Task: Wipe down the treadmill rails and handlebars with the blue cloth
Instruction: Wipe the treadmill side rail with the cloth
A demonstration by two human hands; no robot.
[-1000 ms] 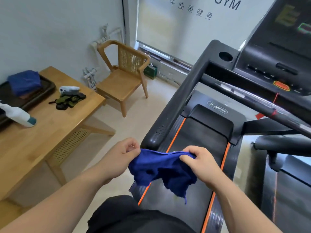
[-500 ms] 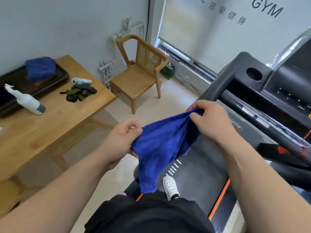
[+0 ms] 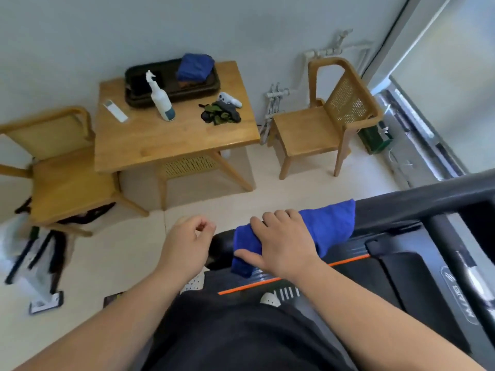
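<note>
The blue cloth (image 3: 329, 227) is draped over the treadmill's black left handrail (image 3: 417, 203), near the rail's rounded end (image 3: 222, 243). My right hand (image 3: 284, 243) lies flat on top of the cloth, pressing it onto the rail with fingers over the far side. My left hand (image 3: 187, 243) hovers just left of the rail's end, fingers loosely curled, holding nothing. The treadmill deck with its orange stripe (image 3: 294, 275) runs below the rail.
A wooden table (image 3: 187, 140) stands against the wall with a dark tray (image 3: 171, 88), a second blue cloth (image 3: 195, 66), a spray bottle (image 3: 162, 99) and a remote. Wooden chairs (image 3: 332, 121) flank it. A cleaning tool (image 3: 40, 266) lies on the floor at left.
The view has swung left. The cloth, held up between both hands before, now lies on the handrail under my right hand. My left hand has let go of it.
</note>
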